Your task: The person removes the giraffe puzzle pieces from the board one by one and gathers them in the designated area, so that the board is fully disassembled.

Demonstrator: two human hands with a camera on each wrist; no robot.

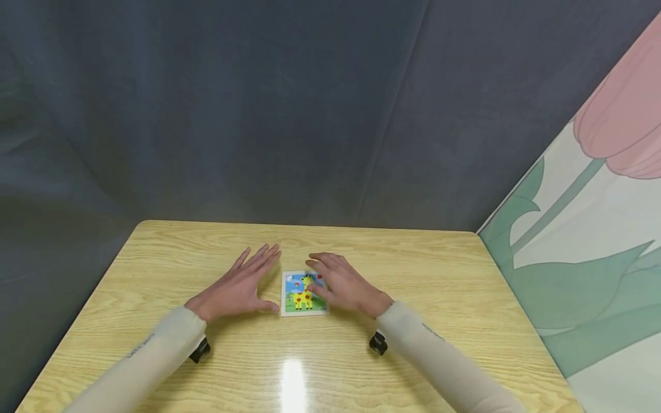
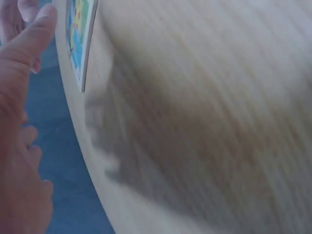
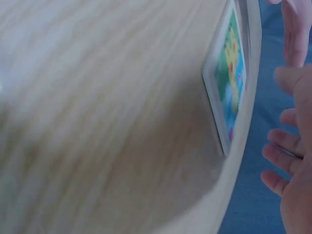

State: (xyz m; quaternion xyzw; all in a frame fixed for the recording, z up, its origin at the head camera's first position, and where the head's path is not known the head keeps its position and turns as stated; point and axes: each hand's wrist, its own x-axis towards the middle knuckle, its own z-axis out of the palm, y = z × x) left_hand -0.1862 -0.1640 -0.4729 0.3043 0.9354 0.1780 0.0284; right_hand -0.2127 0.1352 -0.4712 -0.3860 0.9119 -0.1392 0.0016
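Note:
A small square picture puzzle board (image 1: 296, 312) with a pale border lies flat on the table, showing a yellow giraffe with red spots on green and blue. To its left my left hand (image 1: 238, 288) is held with fingers spread and straight, holding nothing. My right hand (image 1: 348, 287) hovers over the board's right edge, fingers loosely bent and nothing held, covering part of the picture. In the left wrist view the board (image 2: 80, 39) stands beyond my thumb. The right wrist view shows the board (image 3: 226, 78) apart from my fingers (image 3: 282, 158).
The light wood-grain table (image 1: 423, 264) extends around the board. A dark grey curtain (image 1: 268, 115) hangs behind its far edge. At right is a wall panel (image 1: 568, 246) with a pink tulip pattern. A black wrist camera (image 1: 378, 343) sits under the right cuff, another (image 1: 199, 349) under the left.

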